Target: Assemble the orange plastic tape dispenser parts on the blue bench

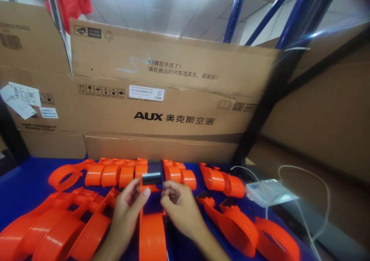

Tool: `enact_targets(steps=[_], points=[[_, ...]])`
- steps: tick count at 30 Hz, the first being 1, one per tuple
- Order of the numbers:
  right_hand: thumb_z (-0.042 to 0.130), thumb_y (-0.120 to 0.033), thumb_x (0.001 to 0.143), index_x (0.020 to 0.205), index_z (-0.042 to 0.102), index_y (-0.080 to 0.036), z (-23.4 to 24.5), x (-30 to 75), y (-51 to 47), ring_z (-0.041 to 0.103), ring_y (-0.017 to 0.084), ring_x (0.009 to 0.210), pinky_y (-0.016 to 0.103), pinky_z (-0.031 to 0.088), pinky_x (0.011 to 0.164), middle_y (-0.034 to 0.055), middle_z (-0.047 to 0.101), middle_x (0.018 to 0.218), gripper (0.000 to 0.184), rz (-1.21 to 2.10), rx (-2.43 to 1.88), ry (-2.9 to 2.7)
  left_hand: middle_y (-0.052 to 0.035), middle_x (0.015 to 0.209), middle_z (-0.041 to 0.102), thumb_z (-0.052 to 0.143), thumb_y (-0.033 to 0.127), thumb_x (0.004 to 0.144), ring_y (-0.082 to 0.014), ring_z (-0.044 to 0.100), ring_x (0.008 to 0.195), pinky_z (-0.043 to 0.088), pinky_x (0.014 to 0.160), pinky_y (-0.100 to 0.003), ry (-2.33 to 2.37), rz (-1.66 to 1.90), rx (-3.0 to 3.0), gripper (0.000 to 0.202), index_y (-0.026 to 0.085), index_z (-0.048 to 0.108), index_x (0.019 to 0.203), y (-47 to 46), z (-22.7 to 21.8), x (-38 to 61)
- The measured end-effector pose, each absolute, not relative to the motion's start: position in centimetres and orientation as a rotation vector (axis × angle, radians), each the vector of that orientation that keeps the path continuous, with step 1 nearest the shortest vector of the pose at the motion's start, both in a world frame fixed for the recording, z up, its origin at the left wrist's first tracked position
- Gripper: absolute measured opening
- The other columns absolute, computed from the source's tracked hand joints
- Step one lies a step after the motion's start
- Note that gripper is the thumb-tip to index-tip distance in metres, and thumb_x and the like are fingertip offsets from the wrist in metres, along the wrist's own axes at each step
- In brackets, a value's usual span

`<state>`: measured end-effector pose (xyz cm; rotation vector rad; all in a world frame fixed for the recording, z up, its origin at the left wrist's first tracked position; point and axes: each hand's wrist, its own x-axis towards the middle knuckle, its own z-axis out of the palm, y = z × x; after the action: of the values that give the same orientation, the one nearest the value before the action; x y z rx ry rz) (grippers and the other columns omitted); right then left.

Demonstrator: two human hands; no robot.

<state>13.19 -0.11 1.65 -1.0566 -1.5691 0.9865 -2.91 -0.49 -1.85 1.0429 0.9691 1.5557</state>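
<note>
My left hand (128, 205) and my right hand (177, 203) meet over an orange plastic tape dispenser (152, 234) lying lengthwise in front of me on the blue table (23, 184). Both hands pinch at its far end, where a small dark metal blade piece (151, 177) sits between my fingertips. The fingers of both hands are curled together around that end.
Several more orange dispenser shells lie around: a row at the back (121, 173), a pile at the left (52, 226), others at the right (228, 214). Large cardboard boxes (162, 99) wall off the back. A clear bag (267, 191) and white cable (315, 207) lie right.
</note>
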Motion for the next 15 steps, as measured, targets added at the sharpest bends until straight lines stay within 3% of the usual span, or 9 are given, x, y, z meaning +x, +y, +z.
enact_targets(steps=[4, 9, 15], points=[[0.054, -0.017, 0.075, 0.064, 0.054, -0.018, 1.4, 13.2, 0.0, 0.04, 0.009, 0.052, 0.019, 0.032, 0.049, -0.0061, 0.045, 0.057, 0.011, 0.927, -1.068, -1.616, -0.0026, 0.083, 0.072, 0.082, 0.042, 0.075, -0.0222, 0.067, 0.079, 0.054, 0.075, -0.031, 0.986, 1.548, 1.053, 0.038, 0.02, 0.074, 0.106, -0.4, -1.6, -3.0], [0.056, -0.021, 0.076, 0.068, 0.063, -0.017, 1.4, 13.4, -0.3, 0.042, 0.01, 0.053, 0.019, 0.034, 0.049, -0.0047, 0.048, 0.057, 0.011, 0.884, -1.094, -1.633, -0.0039, 0.083, 0.075, 0.082, 0.042, 0.075, -0.0249, 0.069, 0.081, 0.055, 0.077, -0.032, 0.963, 1.531, 1.05, 0.034, 0.02, 0.076, 0.099, -0.6, -1.4, -2.8], [0.057, -0.024, 0.077, 0.071, 0.068, -0.017, 1.3, 13.3, -0.3, 0.044, 0.011, 0.054, 0.019, 0.037, 0.048, -0.0037, 0.051, 0.057, 0.014, 0.852, -1.116, -1.631, -0.0083, 0.099, 0.079, 0.08, 0.044, 0.076, -0.0306, 0.07, 0.095, 0.055, 0.085, -0.036, 0.923, 1.492, 1.072, 0.039, 0.019, 0.076, 0.104, -1.0, -0.6, -2.8]])
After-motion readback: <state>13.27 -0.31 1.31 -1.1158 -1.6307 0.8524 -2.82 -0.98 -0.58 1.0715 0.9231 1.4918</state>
